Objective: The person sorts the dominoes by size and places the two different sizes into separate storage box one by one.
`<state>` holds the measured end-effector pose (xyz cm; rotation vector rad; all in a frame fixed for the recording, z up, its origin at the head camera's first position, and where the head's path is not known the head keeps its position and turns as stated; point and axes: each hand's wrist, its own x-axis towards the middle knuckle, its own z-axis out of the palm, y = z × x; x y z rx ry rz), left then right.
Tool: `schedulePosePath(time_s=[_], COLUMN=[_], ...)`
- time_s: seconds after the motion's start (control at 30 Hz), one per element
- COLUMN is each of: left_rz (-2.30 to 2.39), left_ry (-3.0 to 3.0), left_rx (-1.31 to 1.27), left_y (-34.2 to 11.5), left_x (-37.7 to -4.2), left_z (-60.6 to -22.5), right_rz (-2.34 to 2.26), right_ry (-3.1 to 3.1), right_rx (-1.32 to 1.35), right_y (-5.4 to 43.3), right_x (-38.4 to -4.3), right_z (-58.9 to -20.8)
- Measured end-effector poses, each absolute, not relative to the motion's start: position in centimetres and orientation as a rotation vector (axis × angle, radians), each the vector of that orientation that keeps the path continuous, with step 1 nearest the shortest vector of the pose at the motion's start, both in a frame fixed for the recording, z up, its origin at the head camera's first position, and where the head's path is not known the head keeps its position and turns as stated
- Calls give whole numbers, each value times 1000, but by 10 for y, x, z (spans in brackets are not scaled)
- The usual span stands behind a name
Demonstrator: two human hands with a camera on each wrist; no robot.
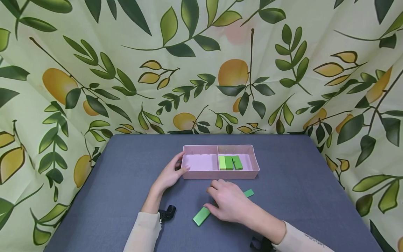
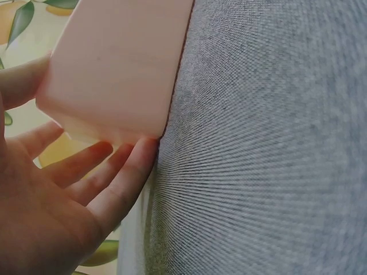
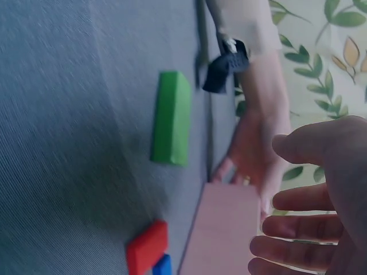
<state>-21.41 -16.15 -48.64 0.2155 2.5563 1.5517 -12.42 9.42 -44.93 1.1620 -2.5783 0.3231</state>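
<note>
My left hand (image 1: 170, 173) holds the left end of a pink two-compartment box (image 1: 220, 174). In the left wrist view, its fingers lie along the end wall. Several green blocks, one of them lighter, sit in the right compartment, among them a light green block (image 1: 222, 162). My right hand (image 1: 230, 201) hovers over the table in front of the box, fingers slightly bent. Nothing shows between its fingers in the right wrist view. A green block (image 1: 200, 217) lies by its thumb, and another green piece (image 1: 249, 193) shows beyond the hand, partly hidden.
The right wrist view also shows a red block (image 3: 148, 246) and a blue block (image 3: 163, 266) beside the box. The blue-grey cloth table (image 1: 132, 150) ends at a leaf-and-fruit patterned curtain (image 1: 201, 101) behind and on both sides. Black wrist devices are strapped on both arms.
</note>
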Motion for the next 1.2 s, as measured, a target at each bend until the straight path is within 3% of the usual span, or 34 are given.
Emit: schedulePosePath(time_s=[0.87,1.2], left_rz=[1542,1553], left_ry=[2557,2546], left_rx=[222,237], left_y=[-162,-162], left_x=[-215,-215], left_z=[-487,-487], right_rz=[187,95], right_ry=[-2659,-2758], right_rx=[1124,1130], right_y=[55,56], right_x=[-96,-94], right_z=[-487,-484])
